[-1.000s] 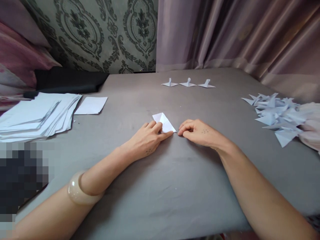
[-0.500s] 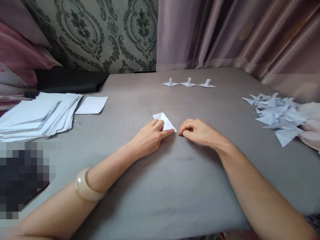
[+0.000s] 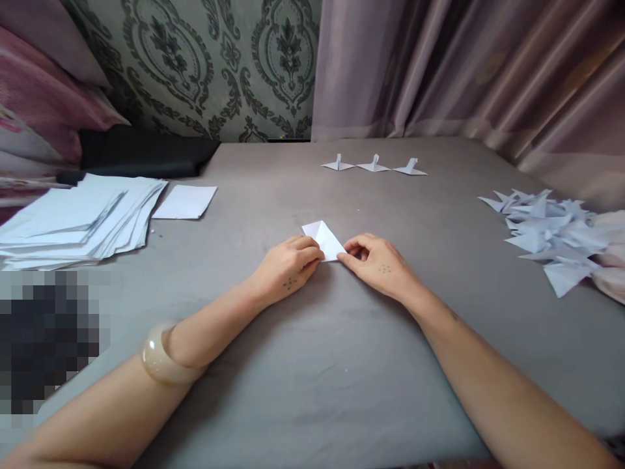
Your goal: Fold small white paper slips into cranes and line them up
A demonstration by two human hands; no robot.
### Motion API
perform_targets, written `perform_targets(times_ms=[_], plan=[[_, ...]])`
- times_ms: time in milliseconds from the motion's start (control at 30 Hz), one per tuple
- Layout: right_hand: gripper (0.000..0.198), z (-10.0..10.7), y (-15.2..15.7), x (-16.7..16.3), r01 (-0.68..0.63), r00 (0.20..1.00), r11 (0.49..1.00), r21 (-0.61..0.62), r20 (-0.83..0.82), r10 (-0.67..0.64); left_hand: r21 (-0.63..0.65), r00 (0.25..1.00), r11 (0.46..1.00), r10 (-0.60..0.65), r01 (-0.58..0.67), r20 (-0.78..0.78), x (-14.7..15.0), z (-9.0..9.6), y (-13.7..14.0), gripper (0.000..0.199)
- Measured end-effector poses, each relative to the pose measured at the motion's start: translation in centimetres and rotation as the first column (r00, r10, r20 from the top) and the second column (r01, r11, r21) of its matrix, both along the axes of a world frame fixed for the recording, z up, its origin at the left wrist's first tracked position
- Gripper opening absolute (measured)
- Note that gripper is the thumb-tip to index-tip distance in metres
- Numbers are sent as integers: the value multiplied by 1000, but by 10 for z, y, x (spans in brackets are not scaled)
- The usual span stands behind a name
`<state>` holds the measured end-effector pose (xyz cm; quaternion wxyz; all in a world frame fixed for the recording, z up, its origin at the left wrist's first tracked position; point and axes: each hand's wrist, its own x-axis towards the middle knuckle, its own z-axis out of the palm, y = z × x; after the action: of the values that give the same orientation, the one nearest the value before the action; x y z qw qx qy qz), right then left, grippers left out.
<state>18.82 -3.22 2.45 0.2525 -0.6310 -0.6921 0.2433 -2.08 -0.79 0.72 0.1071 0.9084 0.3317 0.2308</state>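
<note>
A small folded piece of white paper lies on the grey cloth between my hands, with creases and slanted edges showing. My left hand, below a pale bangle, has its fingers bent and closed on the paper's left and lower side, covering part of it. At the paper's right corner, the thumb and forefinger of my right hand pinch the tip. The left fingertips are partly hidden by the hand itself.
Three folded paper birds stand in a row at the back. A heap of folded paper birds lies at right. Stacked white sheets and a separate square pile sit at left, near a black cloth.
My right hand has moved left to the paper's right corner and now pinches it. My left forefinger, stretched along the lower edge before, has drawn back and curled. The view has shifted slightly.
</note>
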Motion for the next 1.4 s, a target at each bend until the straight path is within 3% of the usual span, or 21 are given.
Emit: perform_targets(times_ms=[100, 167, 233, 300, 367, 467, 600, 733, 1067, 1400], plan=[[15, -2, -1, -5, -11, 999, 998, 62, -52, 14, -2, 999, 999, 34, -34, 25, 0, 0, -1, 19], [12, -2, -2, -7, -40, 996, 988, 150, -73, 52, 74, 990, 989, 123, -128, 68, 1, 4, -4, 25], [11, -1, -3, -7, -76, 995, 957, 279, -37, 90, 218, 962, 939, 244, -265, 119, 1, 9, -7, 41], [16, 2, -6, -6, -129, 992, 914, 385, 65, 113, 352, 936, 868, 320, -351, 147, 0, 15, -10, 45], [24, 5, -7, -4, -197, 974, 883, 426, 187, 128, 432, 948, 846, 302, -313, 96, -1, 17, -12, 33], [30, 6, -7, -1, -284, 928, 863, 417, 347, 137, 477, 978, 867, 196, -142, -66, -3, 16, -11, 20], [27, 4, -7, 1, -358, 859, 875, 327, 483, 171, 437, 978, 899, 112, -24, -178, -3, 11, -9, 24], [25, 3, -9, 1, -305, 869, 929, 210, 460, 181, 360, 983, 933, 59, 8, -175, -1, 11, -9, 23], [21, 2, -9, -4, -92, 968, 990, 108, 244, 63, 171, 980, 969, 191, -178, -63, 10, 14, -10, 38], [18, -2, -10, -14, 6, 947, 992, 125, 317, -46, 78, 945, 946, 321, -316, -61, 23, 13, -5, 31]])
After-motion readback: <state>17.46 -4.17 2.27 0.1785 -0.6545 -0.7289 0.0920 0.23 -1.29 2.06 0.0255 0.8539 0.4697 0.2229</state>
